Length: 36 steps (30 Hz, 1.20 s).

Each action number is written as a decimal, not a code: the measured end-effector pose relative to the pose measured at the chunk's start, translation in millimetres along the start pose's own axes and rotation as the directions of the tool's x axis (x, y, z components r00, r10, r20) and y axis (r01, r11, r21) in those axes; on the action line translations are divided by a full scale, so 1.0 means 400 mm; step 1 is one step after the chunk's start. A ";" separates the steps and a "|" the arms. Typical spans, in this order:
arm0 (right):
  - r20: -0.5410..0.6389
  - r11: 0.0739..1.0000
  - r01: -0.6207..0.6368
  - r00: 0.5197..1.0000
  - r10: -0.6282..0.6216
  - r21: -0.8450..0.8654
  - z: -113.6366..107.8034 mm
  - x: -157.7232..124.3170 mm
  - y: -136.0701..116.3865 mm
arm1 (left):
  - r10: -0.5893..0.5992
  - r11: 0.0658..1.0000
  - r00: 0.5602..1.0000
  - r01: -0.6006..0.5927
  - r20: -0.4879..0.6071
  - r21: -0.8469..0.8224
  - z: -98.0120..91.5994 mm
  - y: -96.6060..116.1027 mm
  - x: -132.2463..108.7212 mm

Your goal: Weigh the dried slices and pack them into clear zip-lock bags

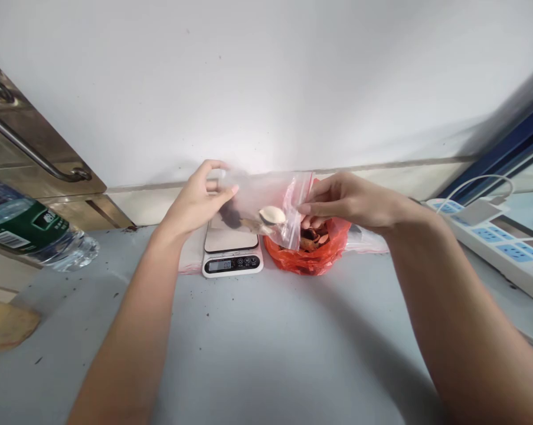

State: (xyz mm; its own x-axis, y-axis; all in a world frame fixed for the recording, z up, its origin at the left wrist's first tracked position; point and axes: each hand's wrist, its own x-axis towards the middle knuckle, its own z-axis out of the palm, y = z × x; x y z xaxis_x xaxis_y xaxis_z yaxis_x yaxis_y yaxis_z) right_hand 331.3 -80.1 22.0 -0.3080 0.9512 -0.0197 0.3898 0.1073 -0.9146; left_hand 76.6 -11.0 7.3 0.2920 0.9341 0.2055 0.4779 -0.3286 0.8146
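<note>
A clear zip bag [257,192] hangs sideways between my two hands, with a pale slice and some dark pieces inside. My left hand [204,195] pinches its left end above the scale. At its zip end, my right hand [337,200] has its fingers closed on the plastic, over the red bag. The white digital scale [233,264] lies under the bag's left part, its display lit. Beside it on the right, an open red plastic bag [308,262] holds several reddish-brown pieces.
A large water bottle [36,227] is at the left, near a metal door handle [31,150]. A yellowish object [7,324] lies at the left edge. A white power strip [496,245] with plugged-in cables runs along the right. Flat clear bags [368,241] lie behind the red bag.
</note>
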 end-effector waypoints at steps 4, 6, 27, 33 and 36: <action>0.027 0.999 -0.015 1.000 0.014 0.033 0.026 0.026 0.007 | 0.029 0.961 0.996 -0.005 -0.082 0.278 0.003 -0.003 -0.003; 0.029 0.999 -0.020 0.999 0.019 0.036 0.041 0.039 0.016 | 0.123 0.943 0.989 -0.089 -0.086 0.321 0.009 0.004 -0.007; -0.008 0.977 -0.004 1.000 0.006 0.213 0.099 0.058 0.020 | 0.076 0.992 0.867 -0.116 0.492 0.051 0.035 0.054 -0.037; -0.056 0.946 -0.024 0.997 0.044 0.324 0.104 0.053 0.007 | 0.079 0.996 0.860 -0.085 0.504 -0.012 0.033 0.052 -0.030; -0.110 0.948 -0.009 0.993 0.046 0.319 0.104 0.050 0.002 | 0.084 0.996 0.866 -0.084 0.492 -0.022 0.034 0.051 -0.027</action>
State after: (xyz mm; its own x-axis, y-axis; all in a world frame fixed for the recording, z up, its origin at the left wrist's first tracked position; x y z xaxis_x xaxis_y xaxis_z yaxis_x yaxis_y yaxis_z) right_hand 289.2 -73.1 3.9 -0.1930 0.9811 -0.0172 0.0957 0.0014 -0.9954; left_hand 94.3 -29.8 14.4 0.7010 0.7129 -0.0203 0.4329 -0.4028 0.8064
